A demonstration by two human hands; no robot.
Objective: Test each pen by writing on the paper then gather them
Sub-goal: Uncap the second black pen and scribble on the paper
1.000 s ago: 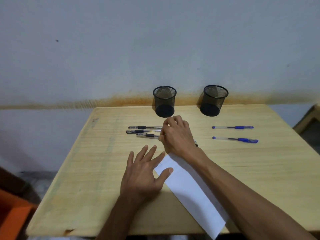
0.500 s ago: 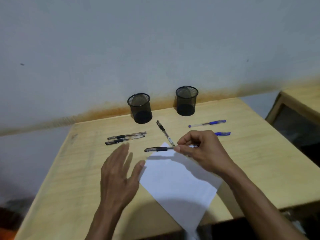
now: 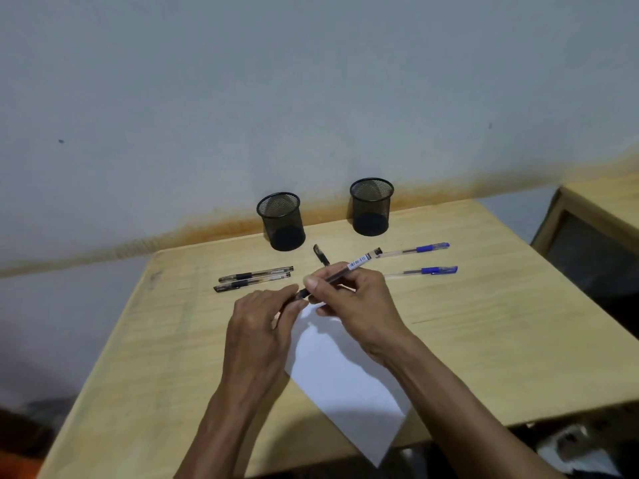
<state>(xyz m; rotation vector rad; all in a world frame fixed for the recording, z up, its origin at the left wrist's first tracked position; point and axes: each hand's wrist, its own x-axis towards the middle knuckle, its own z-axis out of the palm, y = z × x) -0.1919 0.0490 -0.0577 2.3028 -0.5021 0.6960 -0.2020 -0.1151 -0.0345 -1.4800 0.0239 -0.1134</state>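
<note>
My right hand (image 3: 352, 305) grips a black pen (image 3: 359, 262) by its clear barrel, held slanted above the white paper (image 3: 345, 375). My left hand (image 3: 259, 326) pinches the pen's capped lower end. Two black pens (image 3: 256, 278) lie side by side on the table to the left. Another black pen (image 3: 321, 254) lies partly hidden behind my right hand. Two blue pens (image 3: 420, 260) lie to the right, one (image 3: 415, 249) above the other (image 3: 425, 271).
Two black mesh pen cups stand at the back of the wooden table (image 3: 484, 323), the left cup (image 3: 281, 221) and the right cup (image 3: 370, 206). A second table (image 3: 601, 209) stands at the right. The paper overhangs the front edge.
My right hand has lifted the black pen off the table and tilted it. My left hand has come up from beside the paper and taken hold of the pen's lower end.
</note>
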